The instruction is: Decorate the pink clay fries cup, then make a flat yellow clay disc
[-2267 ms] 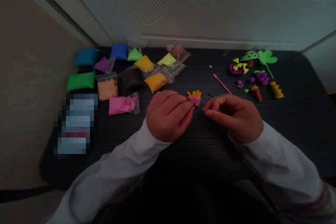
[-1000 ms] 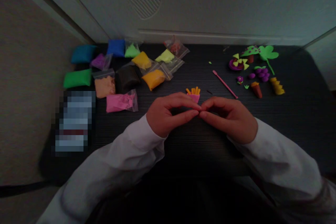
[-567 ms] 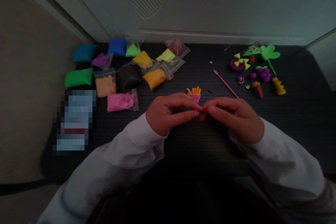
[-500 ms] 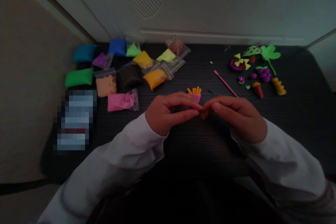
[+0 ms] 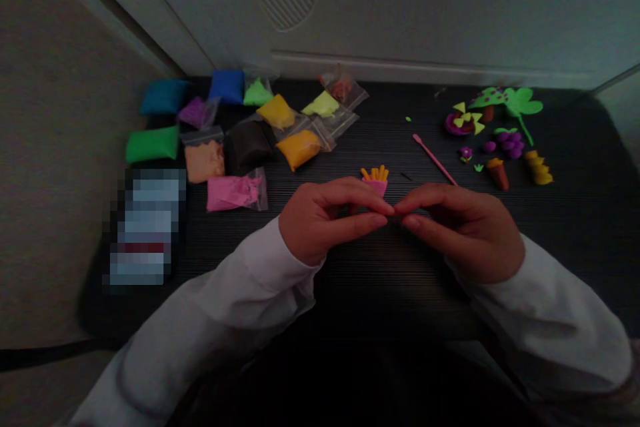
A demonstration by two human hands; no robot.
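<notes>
My left hand (image 5: pixel 333 217) and my right hand (image 5: pixel 463 227) meet fingertip to fingertip above the middle of the dark table. Both are closed in a pinch, thumb against fingers; whatever lies between the tips is too small and dim to name. Just behind my left fingers stands a small clay model of french fries (image 5: pixel 375 181), orange sticks in a pink holder, its lower part hidden by the hand. Beyond my right hand lies a pink modelling tool (image 5: pixel 434 159), slanting toward it. A thin dark sliver (image 5: pixel 406 175) rests between the fries and the tool.
Bags of coloured clay, such as a pink bag (image 5: pixel 233 193) and an orange bag (image 5: pixel 299 149), cover the left side. A phone (image 5: pixel 147 227) with a blurred screen lies at the left edge. Finished clay pieces, including purple grapes (image 5: pixel 510 142) and a purple bowl (image 5: pixel 457 124), stand at right.
My right thumb has moved away from its index finger's side to the fingertips, and the right hand has shifted slightly right. The whole view has shifted a little.
</notes>
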